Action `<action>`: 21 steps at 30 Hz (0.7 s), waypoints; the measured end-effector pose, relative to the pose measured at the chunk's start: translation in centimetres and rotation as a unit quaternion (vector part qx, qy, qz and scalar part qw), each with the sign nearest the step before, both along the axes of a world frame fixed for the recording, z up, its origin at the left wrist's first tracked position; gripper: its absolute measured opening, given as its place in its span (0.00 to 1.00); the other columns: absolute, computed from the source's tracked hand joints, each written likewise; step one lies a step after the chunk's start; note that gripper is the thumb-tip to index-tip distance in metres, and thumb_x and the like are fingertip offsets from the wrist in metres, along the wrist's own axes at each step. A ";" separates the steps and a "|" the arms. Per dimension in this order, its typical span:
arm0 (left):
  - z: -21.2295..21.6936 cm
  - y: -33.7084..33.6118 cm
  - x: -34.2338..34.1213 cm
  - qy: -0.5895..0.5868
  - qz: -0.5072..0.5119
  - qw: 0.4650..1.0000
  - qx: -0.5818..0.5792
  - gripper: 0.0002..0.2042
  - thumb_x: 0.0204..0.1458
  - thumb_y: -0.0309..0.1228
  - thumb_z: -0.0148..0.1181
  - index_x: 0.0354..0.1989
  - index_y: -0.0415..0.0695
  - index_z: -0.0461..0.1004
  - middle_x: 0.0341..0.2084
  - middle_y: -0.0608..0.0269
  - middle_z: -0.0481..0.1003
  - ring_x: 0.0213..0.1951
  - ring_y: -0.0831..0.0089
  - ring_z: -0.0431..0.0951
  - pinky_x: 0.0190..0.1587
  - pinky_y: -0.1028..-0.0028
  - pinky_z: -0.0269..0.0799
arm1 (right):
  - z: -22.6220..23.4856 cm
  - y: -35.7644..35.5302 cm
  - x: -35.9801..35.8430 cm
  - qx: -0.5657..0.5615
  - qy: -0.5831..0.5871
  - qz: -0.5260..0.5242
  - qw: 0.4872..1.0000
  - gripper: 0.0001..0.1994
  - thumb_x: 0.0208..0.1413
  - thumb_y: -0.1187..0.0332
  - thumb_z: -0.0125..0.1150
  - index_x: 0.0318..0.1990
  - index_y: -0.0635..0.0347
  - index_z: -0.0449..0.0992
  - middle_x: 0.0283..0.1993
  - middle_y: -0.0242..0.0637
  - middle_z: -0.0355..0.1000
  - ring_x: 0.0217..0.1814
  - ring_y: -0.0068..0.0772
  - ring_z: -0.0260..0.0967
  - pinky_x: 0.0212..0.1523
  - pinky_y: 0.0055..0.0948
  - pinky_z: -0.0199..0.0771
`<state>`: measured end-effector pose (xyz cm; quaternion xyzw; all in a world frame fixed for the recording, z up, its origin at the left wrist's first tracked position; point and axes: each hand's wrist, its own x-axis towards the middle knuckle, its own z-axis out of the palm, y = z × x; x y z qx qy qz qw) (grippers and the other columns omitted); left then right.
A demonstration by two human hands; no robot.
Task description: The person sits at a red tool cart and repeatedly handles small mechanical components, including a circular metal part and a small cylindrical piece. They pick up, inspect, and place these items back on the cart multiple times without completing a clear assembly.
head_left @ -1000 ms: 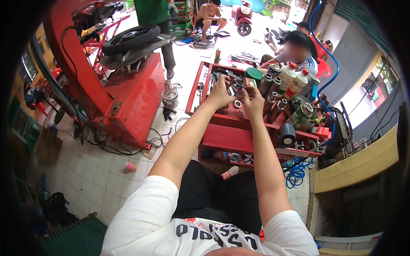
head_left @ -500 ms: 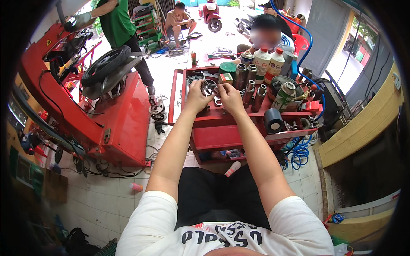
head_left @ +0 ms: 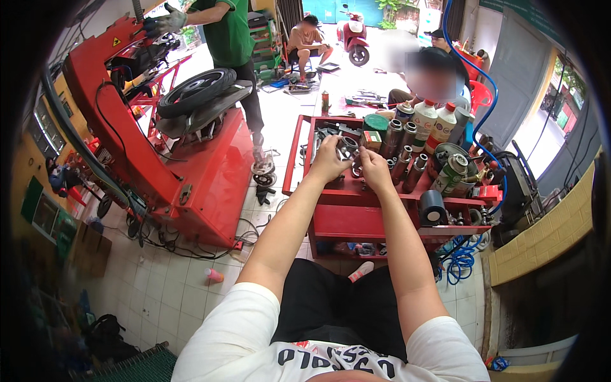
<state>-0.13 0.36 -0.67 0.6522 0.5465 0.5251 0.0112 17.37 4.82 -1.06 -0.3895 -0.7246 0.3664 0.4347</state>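
Both my arms stretch forward over a red tool cart [head_left: 347, 221]. My left hand [head_left: 328, 160] has its fingers curled round a round metal ring-shaped part [head_left: 348, 145]. Close to its right, my right hand [head_left: 375, 169] is closed in a pinch by the ring's lower right side; what sits between its fingertips is too small to make out. Beyond the hands stand a green-lidded tin [head_left: 376, 122] and a small green and orange box [head_left: 371, 140]. Several metal sockets [head_left: 401, 164] stand upright to the right.
Red-capped white bottles [head_left: 440, 129], a spray can [head_left: 453, 170] and a dark cylinder [head_left: 433, 207] crowd the cart's right side. A blue hose [head_left: 492, 105] hangs there. To the left, a red tyre machine [head_left: 210, 181] bears a wheel [head_left: 196, 93], with a green-shirted person [head_left: 227, 32] behind.
My view has swung left, so the scene sits further right and lower. My hands stay together over the cart around the metal ring. The green-shirted person's gloved hand has opened.
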 end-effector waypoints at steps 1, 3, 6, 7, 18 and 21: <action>0.1 -0.1 0.0 -0.003 0.000 1.000 -0.007 0.30 0.38 0.35 0.79 0.50 0.37 0.74 0.43 0.52 0.76 0.45 0.55 0.79 0.48 0.61 0.75 | 0.0 -0.3 -0.3 0.011 0.025 -0.007 1.000 0.21 0.69 0.52 0.58 0.43 0.66 0.81 0.31 0.42 0.81 0.33 0.30 0.78 0.36 0.33 0.76; 0.2 -0.2 0.0 -0.010 -0.002 1.000 -0.020 0.30 0.38 0.35 0.79 0.51 0.37 0.74 0.43 0.53 0.76 0.46 0.54 0.79 0.49 0.61 0.75 | 0.0 -0.9 -0.7 0.067 0.075 -0.020 0.995 0.24 0.70 0.49 0.56 0.41 0.67 0.82 0.28 0.38 0.79 0.30 0.28 0.77 0.33 0.32 0.75; 0.4 -0.3 0.2 -0.016 -0.008 0.999 -0.035 0.30 0.37 0.34 0.79 0.51 0.37 0.74 0.43 0.53 0.76 0.46 0.55 0.79 0.50 0.61 0.75 | 0.0 0.3 0.5 -0.038 0.008 0.012 0.999 0.20 0.68 0.53 0.60 0.47 0.66 0.79 0.28 0.36 0.78 0.28 0.26 0.76 0.32 0.30 0.75; 0.3 -0.3 0.1 -0.010 -0.006 1.000 -0.025 0.30 0.37 0.35 0.79 0.51 0.37 0.74 0.43 0.54 0.76 0.47 0.55 0.78 0.50 0.61 0.75 | 0.3 0.1 0.3 -0.039 -0.001 -0.001 0.999 0.19 0.67 0.55 0.62 0.46 0.66 0.78 0.28 0.34 0.78 0.26 0.24 0.74 0.31 0.29 0.74; -0.1 -0.4 -0.2 -0.006 -0.002 1.000 -0.026 0.31 0.37 0.35 0.78 0.51 0.39 0.74 0.46 0.53 0.76 0.51 0.53 0.78 0.53 0.62 0.75 | -0.2 -0.7 -0.2 0.040 0.065 0.029 0.997 0.21 0.72 0.52 0.52 0.46 0.66 0.78 0.34 0.42 0.79 0.28 0.28 0.76 0.31 0.34 0.74; -0.1 -0.1 -0.2 0.000 -0.009 1.000 -0.020 0.31 0.36 0.35 0.78 0.52 0.40 0.74 0.47 0.53 0.76 0.50 0.53 0.78 0.52 0.62 0.76 | -0.4 0.5 0.4 -0.021 -0.030 0.026 0.999 0.19 0.71 0.54 0.55 0.46 0.64 0.78 0.34 0.39 0.80 0.30 0.26 0.76 0.32 0.32 0.74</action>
